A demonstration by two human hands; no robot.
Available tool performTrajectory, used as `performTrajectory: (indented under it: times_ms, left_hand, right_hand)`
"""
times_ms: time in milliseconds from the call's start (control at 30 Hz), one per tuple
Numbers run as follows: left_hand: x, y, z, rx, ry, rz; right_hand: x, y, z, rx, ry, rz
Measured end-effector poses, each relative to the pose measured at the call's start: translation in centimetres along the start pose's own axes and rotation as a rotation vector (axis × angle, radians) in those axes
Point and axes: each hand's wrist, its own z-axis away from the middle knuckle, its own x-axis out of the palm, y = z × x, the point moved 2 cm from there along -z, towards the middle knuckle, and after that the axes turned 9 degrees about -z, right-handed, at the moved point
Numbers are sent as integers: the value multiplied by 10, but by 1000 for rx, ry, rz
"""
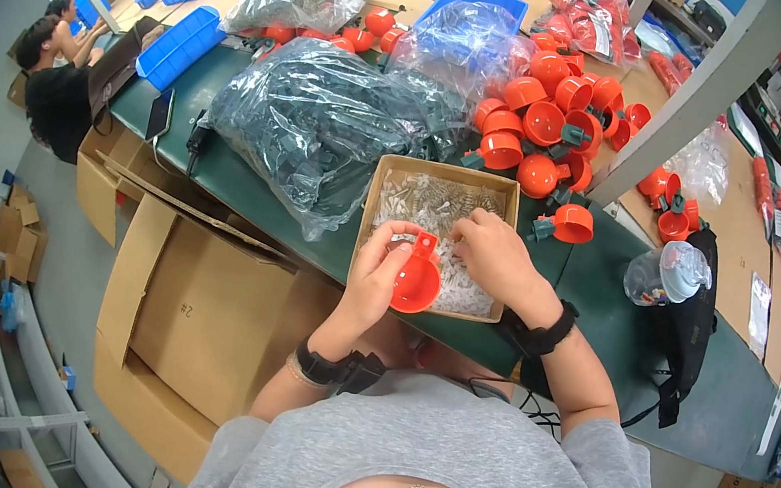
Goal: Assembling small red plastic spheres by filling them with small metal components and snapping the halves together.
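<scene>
"So, what's the count at the hands?"
"One red cup (416,286), clamped between thumb and fingers of the left hand (371,277), above the near part of one cardboard box (369,203). The right hand (501,261) has its fingertips bunched over that box; I can't tell whether they grip anything."
"Edges and room?"
"The box sits at the near edge of the table (596,277). One big plastic bag (304,115) crowds its left; bare green tabletop lies toward one clear jar (646,278) rightward."
</scene>
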Motion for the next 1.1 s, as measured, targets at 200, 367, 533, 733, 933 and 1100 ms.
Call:
performTrajectory:
  times_ms: [200,367,533,733,933,1100]
  left_hand:
    - [0,4,-1,-84,-62,65]
    - [-1,-2,-4,-120,-93,66]
    - [3,4,-3,-108,-117,14]
    - [-1,3,-5,-78,-121,-12]
    - [-3,-7,-8,-36,-62,-74]
    - [-2,-3,-4,-34,-80,-62]
  right_hand:
    - [-24,-18,-2,49,41,-482]
    - [-24,-33,-7,11,79,-692]
    - [-20,-24,-13,108,-66,-832]
    - [-19,-21,-16,234,-119,-1086]
    - [-27,-37,-12,112,4,-729]
    - [-18,-27,-11,132,-24,-904]
